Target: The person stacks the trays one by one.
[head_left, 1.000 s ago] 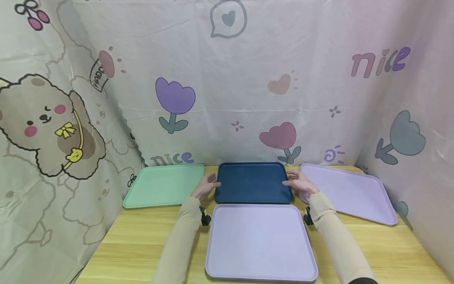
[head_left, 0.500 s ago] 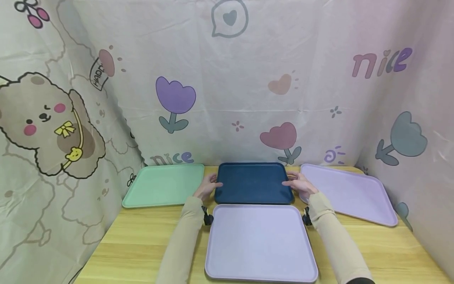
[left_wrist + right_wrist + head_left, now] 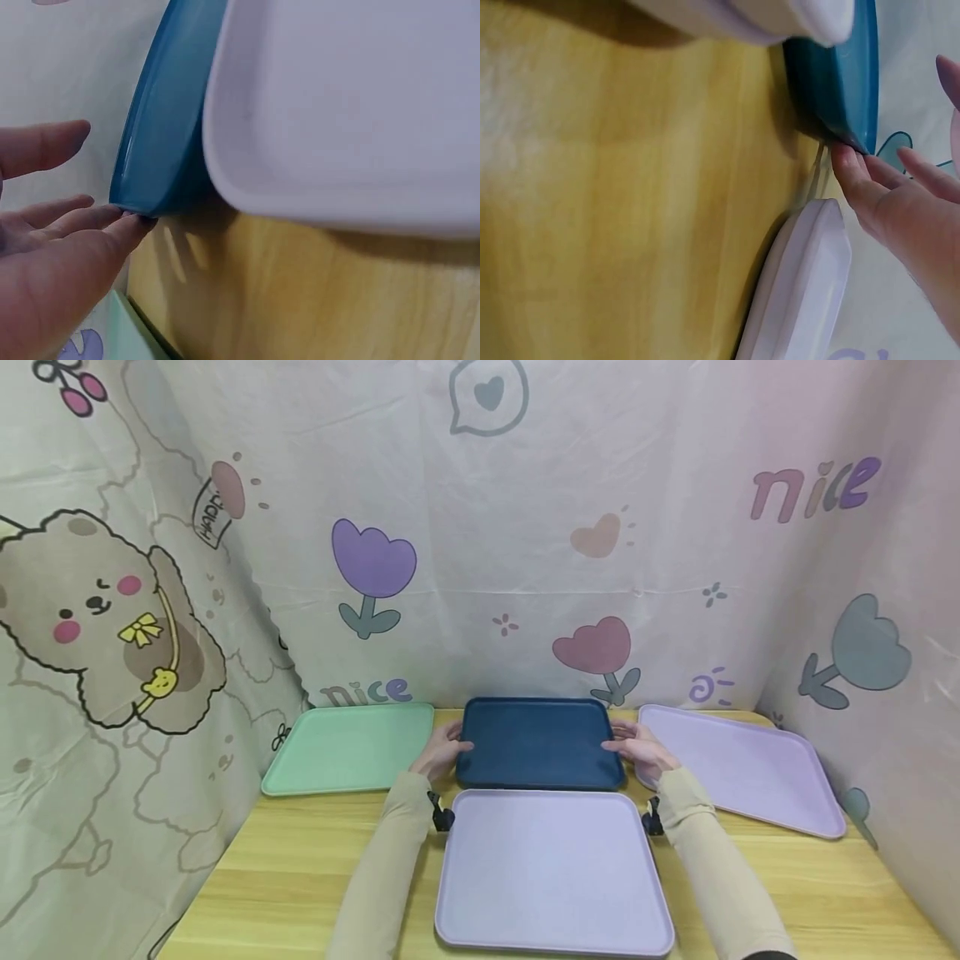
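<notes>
A dark blue tray point(image 3: 536, 743) stands mid-back, with a hand at each short side. My left hand point(image 3: 438, 752) has its fingertips right at the left rim. In the left wrist view, the thumb point(image 3: 45, 148) is held apart from the blue tray point(image 3: 161, 127), while straight fingers point(image 3: 97, 219) touch its lower corner. At the opposite side, my right hand point(image 3: 643, 748) reaches in with spread fingers. Its fingertips point(image 3: 847, 161) meet the bottom edge of the blue tray point(image 3: 851, 82) in the right wrist view, with the thumb point(image 3: 949, 79) away from the rim.
A lavender tray point(image 3: 555, 868) lies in front, between the forearms. To the left is a mint green tray point(image 3: 352, 750); a second lavender tray point(image 3: 742, 768) sits slanted at right, close to the right hand. A printed curtain point(image 3: 480, 543) hangs behind the wooden table point(image 3: 300, 868).
Both hands have drawn in slightly to the blue tray's sides. Its back edge now shows a little higher against the curtain. The other trays have kept their places.
</notes>
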A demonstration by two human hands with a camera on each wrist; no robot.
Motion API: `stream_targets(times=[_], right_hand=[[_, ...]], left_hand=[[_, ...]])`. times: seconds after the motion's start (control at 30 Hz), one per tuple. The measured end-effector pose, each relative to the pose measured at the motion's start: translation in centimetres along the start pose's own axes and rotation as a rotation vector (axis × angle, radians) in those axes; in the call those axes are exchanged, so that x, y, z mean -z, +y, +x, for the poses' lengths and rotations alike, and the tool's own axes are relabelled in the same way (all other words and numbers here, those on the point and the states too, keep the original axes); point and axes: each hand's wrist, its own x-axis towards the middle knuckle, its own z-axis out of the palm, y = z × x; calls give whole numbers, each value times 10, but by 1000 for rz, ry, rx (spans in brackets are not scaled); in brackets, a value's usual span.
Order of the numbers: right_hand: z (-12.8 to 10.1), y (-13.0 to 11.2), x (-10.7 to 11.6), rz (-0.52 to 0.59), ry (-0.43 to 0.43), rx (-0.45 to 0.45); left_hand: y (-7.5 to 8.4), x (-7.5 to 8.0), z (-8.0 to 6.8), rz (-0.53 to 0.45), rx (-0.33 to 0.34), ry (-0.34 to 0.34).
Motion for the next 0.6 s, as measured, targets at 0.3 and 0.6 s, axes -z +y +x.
stream_targets(times=[0.3,0.6], right_hand=[[-4,-4,3,-56,31,53],[-17,-13,6,-44,96,157]], left_hand=[[9,4,-6,23,-10,2],[13,8,-17,15,-31,10]])
